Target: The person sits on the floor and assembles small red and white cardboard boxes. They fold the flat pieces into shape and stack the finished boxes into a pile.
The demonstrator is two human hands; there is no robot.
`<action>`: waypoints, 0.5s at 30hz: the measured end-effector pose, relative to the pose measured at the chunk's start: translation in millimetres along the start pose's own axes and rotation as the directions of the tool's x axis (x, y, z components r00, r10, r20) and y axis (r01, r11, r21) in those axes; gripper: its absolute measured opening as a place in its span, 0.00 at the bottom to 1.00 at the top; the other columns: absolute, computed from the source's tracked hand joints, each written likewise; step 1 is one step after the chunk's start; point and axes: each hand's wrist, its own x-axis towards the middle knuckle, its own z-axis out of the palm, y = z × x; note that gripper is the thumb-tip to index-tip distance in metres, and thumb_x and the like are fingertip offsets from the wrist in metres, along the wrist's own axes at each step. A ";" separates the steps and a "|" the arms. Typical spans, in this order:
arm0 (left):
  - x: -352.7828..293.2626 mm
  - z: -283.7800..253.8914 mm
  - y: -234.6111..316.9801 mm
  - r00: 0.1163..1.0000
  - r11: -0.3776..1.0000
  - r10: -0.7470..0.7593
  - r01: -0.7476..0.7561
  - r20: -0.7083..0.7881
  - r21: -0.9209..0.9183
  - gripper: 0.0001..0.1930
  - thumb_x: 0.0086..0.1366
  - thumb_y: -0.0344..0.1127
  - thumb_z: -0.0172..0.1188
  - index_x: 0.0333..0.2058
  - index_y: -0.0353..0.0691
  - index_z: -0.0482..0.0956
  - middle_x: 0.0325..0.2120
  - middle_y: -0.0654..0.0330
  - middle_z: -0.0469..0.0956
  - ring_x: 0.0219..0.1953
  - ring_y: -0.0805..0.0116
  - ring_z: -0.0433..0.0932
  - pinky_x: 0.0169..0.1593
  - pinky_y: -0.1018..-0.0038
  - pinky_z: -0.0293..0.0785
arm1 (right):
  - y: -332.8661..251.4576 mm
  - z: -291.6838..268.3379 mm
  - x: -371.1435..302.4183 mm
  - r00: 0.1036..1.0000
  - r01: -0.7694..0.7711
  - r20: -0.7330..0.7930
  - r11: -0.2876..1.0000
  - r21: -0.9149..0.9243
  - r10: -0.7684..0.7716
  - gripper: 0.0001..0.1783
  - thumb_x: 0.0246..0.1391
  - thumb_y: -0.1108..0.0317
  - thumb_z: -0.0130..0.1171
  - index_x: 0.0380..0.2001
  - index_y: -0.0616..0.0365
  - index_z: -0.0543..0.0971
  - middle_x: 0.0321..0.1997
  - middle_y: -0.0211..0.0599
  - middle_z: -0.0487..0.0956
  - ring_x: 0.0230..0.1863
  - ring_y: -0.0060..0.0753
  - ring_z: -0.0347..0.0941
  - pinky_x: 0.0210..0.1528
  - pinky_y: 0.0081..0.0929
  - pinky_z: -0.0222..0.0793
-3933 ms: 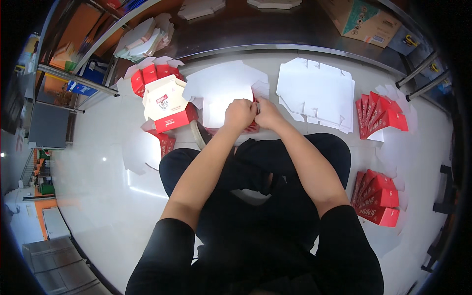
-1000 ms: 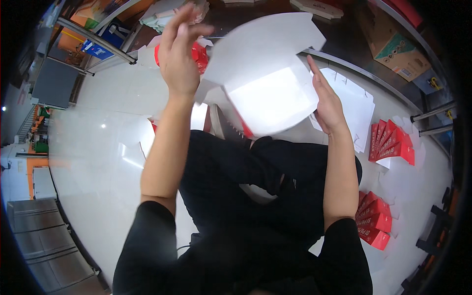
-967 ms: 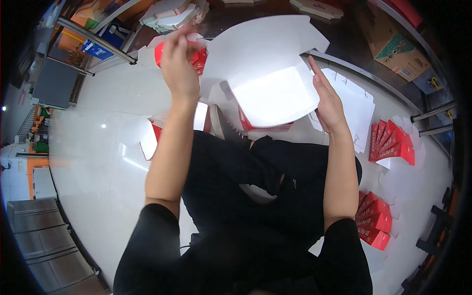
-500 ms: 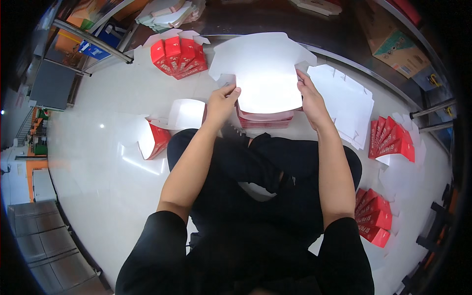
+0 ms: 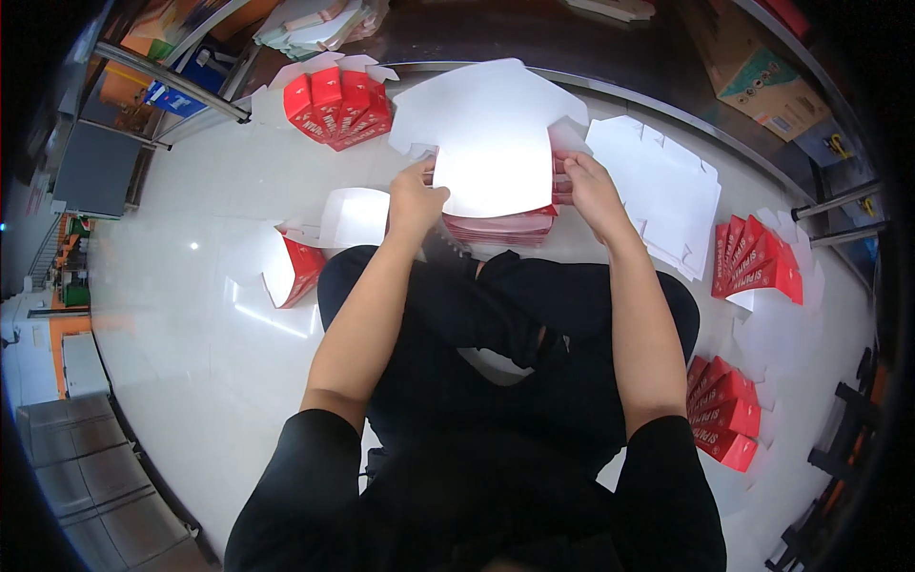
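Note:
A white carton blank (image 5: 496, 143), unfolded and flat with flaps spread at its far end, lies in front of me on a stack of red-edged blanks (image 5: 500, 229). My left hand (image 5: 416, 202) grips its left edge, the thumb near the top face and the fingers partly hidden at the side. At the opposite edge, my right hand (image 5: 593, 198) has its fingers bent against the side of the blank. To the left lies a partly folded red-and-white carton (image 5: 303, 267), next to another white panel (image 5: 355, 217).
Folded red cartons are nested in fans at the far left (image 5: 338, 107), the right (image 5: 758, 259) and the near right (image 5: 724, 415). More white blanks (image 5: 653, 191) lie flat beside my right hand. A metal shelf edge (image 5: 658, 110) and a brown cardboard box (image 5: 772, 91) stand beyond.
Both hands have slid slightly left and down along the blank's sides, and the right fingers now show beside its edge. The whole view has shifted a little.

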 end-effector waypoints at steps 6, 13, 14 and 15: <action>9.8 -6.9 -6.9 0.999 0.999 -0.036 0.035 0.037 0.040 0.23 0.48 0.22 0.64 0.47 0.30 0.82 0.34 0.46 0.86 0.35 0.59 0.87 0.42 0.70 0.80 | 12.9 8.7 -0.9 1.000 0.005 -0.018 1.000 -0.027 -0.005 0.13 0.63 0.74 0.57 0.50 0.65 0.75 0.42 0.40 0.81 0.38 0.28 0.76 0.43 0.24 0.73; 10.5 -9.0 -12.3 0.948 0.947 0.234 -0.172 -0.217 0.271 0.23 0.48 0.27 0.68 0.46 0.32 0.82 0.33 0.49 0.86 0.35 0.59 0.86 0.42 0.68 0.80 | 2.7 21.4 -14.7 0.986 0.163 0.027 0.943 -0.291 -0.162 0.13 0.62 0.66 0.62 0.44 0.65 0.80 0.38 0.40 0.85 0.35 0.33 0.79 0.43 0.31 0.74; 11.3 -4.0 -3.8 0.843 0.861 0.453 -0.330 -0.289 0.387 0.22 0.49 0.29 0.69 0.45 0.32 0.83 0.32 0.49 0.86 0.35 0.59 0.86 0.42 0.67 0.80 | 4.7 20.7 -13.3 0.992 0.126 0.021 0.948 -0.293 -0.125 0.13 0.61 0.65 0.62 0.44 0.64 0.82 0.40 0.43 0.85 0.39 0.38 0.81 0.46 0.34 0.75; 11.9 2.2 5.5 0.687 0.734 0.649 -0.452 -0.328 0.507 0.21 0.50 0.31 0.71 0.45 0.32 0.83 0.32 0.50 0.86 0.35 0.58 0.86 0.42 0.66 0.80 | 5.2 18.2 -14.3 0.993 0.117 0.019 0.937 -0.329 -0.117 0.14 0.61 0.65 0.62 0.45 0.64 0.82 0.40 0.44 0.85 0.40 0.39 0.81 0.46 0.34 0.74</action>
